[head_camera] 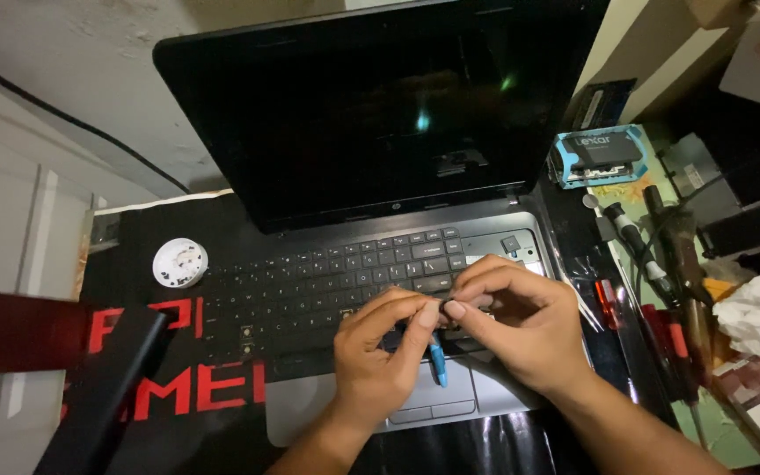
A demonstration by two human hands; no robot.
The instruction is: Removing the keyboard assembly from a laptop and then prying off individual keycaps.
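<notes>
While hands pinch over keyboard (327, 273), white dish (179, 263) holds small dark bits.

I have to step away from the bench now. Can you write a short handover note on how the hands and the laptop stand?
Left hand: fingers pinched over the keyboard, with a small blue tool sticking down below them; which hand grips it I cannot tell.
Right hand: fingertips meet the left's at the same spot, lower right of the keyboard.
Laptop: open, screen dark, on a black mat.
Done: at least one keycap is off at lower left.
White round dish at the laptop's left holds small dark bits.
Left: keys not refitted.
Screwdrivers lie on the right.
</notes>
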